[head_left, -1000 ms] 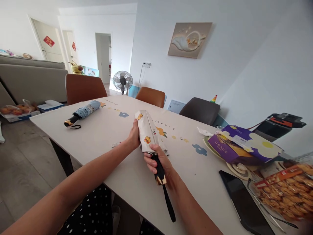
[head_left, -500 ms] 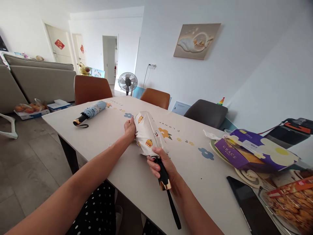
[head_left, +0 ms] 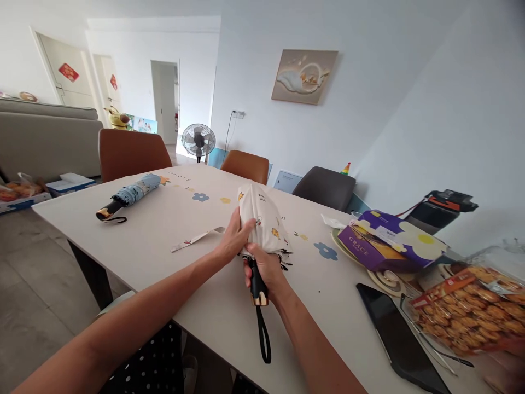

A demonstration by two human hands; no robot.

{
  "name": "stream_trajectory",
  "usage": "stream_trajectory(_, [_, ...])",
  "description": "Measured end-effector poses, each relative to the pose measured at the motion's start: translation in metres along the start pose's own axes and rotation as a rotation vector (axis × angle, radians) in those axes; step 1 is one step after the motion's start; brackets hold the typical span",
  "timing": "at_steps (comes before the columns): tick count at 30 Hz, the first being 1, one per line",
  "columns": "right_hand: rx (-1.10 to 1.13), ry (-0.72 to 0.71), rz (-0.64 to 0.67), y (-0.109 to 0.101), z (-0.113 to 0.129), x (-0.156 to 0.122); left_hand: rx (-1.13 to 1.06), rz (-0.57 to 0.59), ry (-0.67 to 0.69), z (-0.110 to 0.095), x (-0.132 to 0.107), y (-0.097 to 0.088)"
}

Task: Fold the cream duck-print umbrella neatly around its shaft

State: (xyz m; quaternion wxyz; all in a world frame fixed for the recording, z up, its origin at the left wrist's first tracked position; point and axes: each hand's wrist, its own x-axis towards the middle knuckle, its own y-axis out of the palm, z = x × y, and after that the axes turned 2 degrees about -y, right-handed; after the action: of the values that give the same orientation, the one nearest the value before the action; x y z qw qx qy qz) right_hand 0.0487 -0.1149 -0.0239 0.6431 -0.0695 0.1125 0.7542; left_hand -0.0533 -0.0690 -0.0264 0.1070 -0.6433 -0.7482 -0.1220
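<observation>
A folded cream umbrella [head_left: 262, 221] with small cartoon prints is held above the white table [head_left: 164, 257]. My right hand [head_left: 264, 271] is wrapped round its black handle, whose wrist loop hangs down. My left hand [head_left: 233, 241] grips the folded canopy from the left side. The umbrella's closing strap [head_left: 197, 239] trails out to the left onto the tabletop. The umbrella points up and away from me.
A second, light blue folded umbrella [head_left: 129, 195] lies at the table's far left. At the right are a purple box [head_left: 381, 241] on a plate, a dark phone [head_left: 400, 339] and a packet of snacks [head_left: 467, 306]. Chairs [head_left: 131, 156] stand behind the table.
The umbrella has been lifted more upright and its strap now hangs loose to the left. My left hand slid from the canopy's top down toward the handle.
</observation>
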Motion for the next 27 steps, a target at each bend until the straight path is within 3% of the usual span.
stream_trajectory(3, [-0.021, 0.008, 0.012, 0.001, -0.003, 0.000, -0.222, 0.145, -0.223, 0.000, -0.003, 0.003])
stream_trajectory(6, [-0.031, 0.057, 0.082, 0.000, -0.004, 0.000, -0.481, 0.187, -0.440, 0.003, 0.000, -0.001])
stream_trajectory(10, [-0.042, 0.126, 0.184, -0.002, -0.005, 0.000, -0.711, 0.247, -0.616, 0.006, 0.006, -0.007])
stream_trajectory(14, [-0.037, 0.148, 0.246, 0.000, -0.006, -0.001, -0.832, 0.284, -0.694, 0.008, 0.008, -0.011])
stream_trajectory(21, [0.119, 0.103, 0.158, 0.009, -0.006, -0.003, -0.837, 0.246, -0.760, 0.006, 0.011, -0.017])
stream_trajectory(27, [0.180, 0.074, 0.232, 0.011, -0.016, -0.001, -0.857, 0.307, -0.821, -0.002, 0.008, -0.018])
